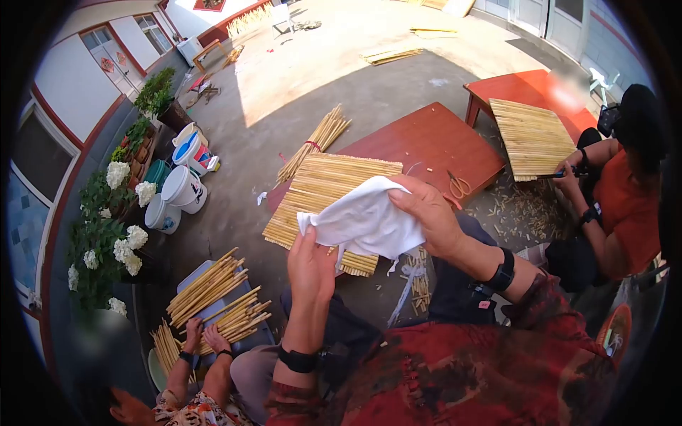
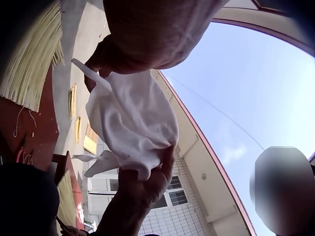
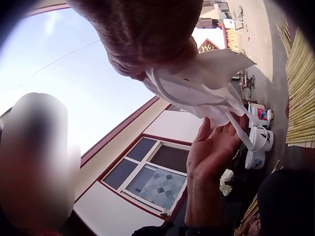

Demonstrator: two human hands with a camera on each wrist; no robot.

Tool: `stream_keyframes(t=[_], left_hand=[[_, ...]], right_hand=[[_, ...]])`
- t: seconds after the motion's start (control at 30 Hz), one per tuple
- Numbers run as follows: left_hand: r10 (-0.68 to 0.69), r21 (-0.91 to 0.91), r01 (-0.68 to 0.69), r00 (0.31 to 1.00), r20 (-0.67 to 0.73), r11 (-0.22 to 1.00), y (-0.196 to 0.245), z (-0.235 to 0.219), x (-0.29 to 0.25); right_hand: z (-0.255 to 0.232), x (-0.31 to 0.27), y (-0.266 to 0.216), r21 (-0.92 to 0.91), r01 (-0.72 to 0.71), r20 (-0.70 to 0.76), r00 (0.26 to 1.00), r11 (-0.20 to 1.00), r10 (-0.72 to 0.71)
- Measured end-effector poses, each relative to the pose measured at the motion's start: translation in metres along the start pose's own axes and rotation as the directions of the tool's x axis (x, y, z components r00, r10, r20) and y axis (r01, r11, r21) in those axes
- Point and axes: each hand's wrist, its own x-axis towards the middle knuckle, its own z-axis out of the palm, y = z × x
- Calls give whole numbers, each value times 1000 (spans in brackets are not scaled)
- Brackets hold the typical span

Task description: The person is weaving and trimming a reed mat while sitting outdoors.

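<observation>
A thin white cloth (image 1: 369,216) with narrow loose strips is stretched between both hands above the mat of straw-coloured stalks. My right hand (image 1: 435,216) pinches its upper right edge, thumb on the near side. At the cloth's left edge, my left hand (image 1: 311,268) holds it by the fingertips, palm turned inward. From the right wrist, the left hand (image 3: 214,152) shows fairly straight fingers partly behind the cloth. In the left wrist view the cloth (image 2: 135,115) hangs in folds, with the right hand (image 2: 147,184) gripping its lower end.
Under the hands, the stalk mat (image 1: 330,181) lies on a low red table (image 1: 433,149) with scissors (image 1: 459,186). A stalk bundle (image 1: 312,145) lies beyond. People work at both sides, one by a second mat (image 1: 533,138). Buckets (image 1: 185,190) and flowers (image 1: 122,250) stand left.
</observation>
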Motion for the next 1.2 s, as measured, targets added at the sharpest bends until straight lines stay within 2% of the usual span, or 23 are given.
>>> stream_keyframes(t=[0.03,0.07,0.1,0.13,0.17,0.2,0.33,0.4,0.43,0.5,0.53,0.6,0.67,0.7,0.73,0.8,0.83,0.87,0.9,0.93,1.0,1.07,1.2], left_hand=[[-14,-5,15,999,47,1000,-1,11,0],[74,27,-80,980,185,996,-15,5,14],[66,-180,-3,936,346,984,-24,18,13],[87,-366,115,868,489,923,-30,32,9],[-26,-287,196,863,504,938,-28,45,8],[-41,-284,218,852,522,934,-32,49,9],[-15,-167,78,937,348,983,-49,45,-3],[-14,-135,61,946,324,989,-56,46,-5],[3,-58,16,950,311,998,-60,47,-5],[31,34,-41,963,267,999,-67,49,-10],[16,30,-26,959,285,999,-69,48,-11],[-3,301,-85,960,281,950,-70,43,-11],[-65,357,-58,944,324,932,-65,31,-8],[-89,638,-165,934,347,752,-62,28,-8],[-120,838,-260,927,356,479,-59,26,-11],[-130,883,-241,940,316,402,-53,30,-16],[58,833,-486,870,489,264,-52,30,-17],[209,738,-670,734,646,73,-50,27,-19],[209,760,-565,825,525,321,-49,18,-16],[221,773,-550,835,504,315,-46,13,-12],[113,525,-155,987,112,837,-37,5,-2],[95,477,-113,994,60,872,-36,-3,5],[-9,351,-28,995,103,936,-48,-4,12]], right_hand=[[4,0,0,-315,165,120,984,935,-133],[12,1,3,-503,422,283,905,754,-318],[25,3,11,-614,629,470,777,477,-420],[41,-1,28,-602,613,445,790,512,-422],[39,-1,37,-617,625,430,777,479,-460],[35,2,42,-638,612,418,785,468,-457],[25,20,50,-677,562,324,807,475,-494],[11,33,55,-638,333,178,941,694,-288],[8,34,57,-656,317,162,946,685,-282],[3,38,59,-544,121,-72,979,831,-190],[2,42,65,-558,111,-89,977,822,-192],[-1,43,75,-701,146,-66,961,698,-267],[-8,41,78,-712,106,-85,968,694,-236],[-13,42,79,-745,22,-158,965,667,-208],[-19,45,83,-768,-61,-227,956,637,-183],[-42,46,93,-641,-66,-275,950,765,-147],[-48,47,100,-436,-80,-347,934,896,-86],[-56,46,106,-434,-148,-429,901,889,-60],[-57,41,97,-206,-228,-464,879,952,110],[-61,38,94,-15,-216,-450,873,976,187],[-61,36,87,341,-224,-417,834,913,360],[-58,37,85,442,-184,-392,841,878,374],[-36,37,81,571,-203,-314,841,795,440]])
